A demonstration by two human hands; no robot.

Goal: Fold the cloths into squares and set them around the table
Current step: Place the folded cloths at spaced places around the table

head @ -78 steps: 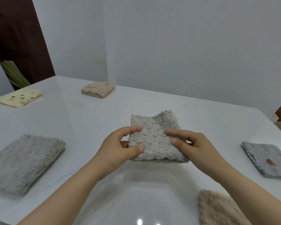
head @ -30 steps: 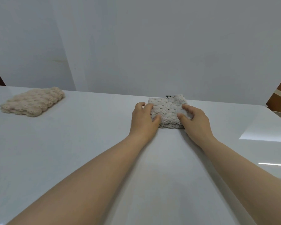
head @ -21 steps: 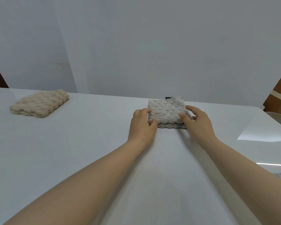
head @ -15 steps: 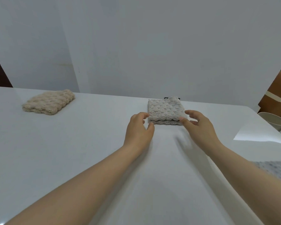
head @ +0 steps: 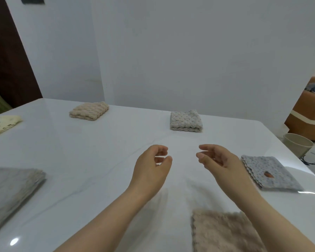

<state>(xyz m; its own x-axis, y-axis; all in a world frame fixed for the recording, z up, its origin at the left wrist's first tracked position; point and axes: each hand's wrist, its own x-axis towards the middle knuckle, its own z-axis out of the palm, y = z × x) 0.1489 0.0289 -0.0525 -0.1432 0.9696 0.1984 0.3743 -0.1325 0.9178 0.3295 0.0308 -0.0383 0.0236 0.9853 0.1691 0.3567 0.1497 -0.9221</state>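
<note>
empty-handed, next pick back and to the right

white table (head: 98,160): tan fluffy cloth (head: 224,233) flat at near edge, right of centre; folded grey cloth (head: 185,120) at far edge, well ahead. right hand (head: 220,164), left hand (head: 151,170) loosely curled, holding nothing, mid-table. tan cloth behind both, nearer right, likely next.

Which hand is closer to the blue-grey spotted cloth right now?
Right. The right hand hovers just beside the blue-grey spotted cloth, at its left edge; the left hand is farther left, beyond it.
</note>
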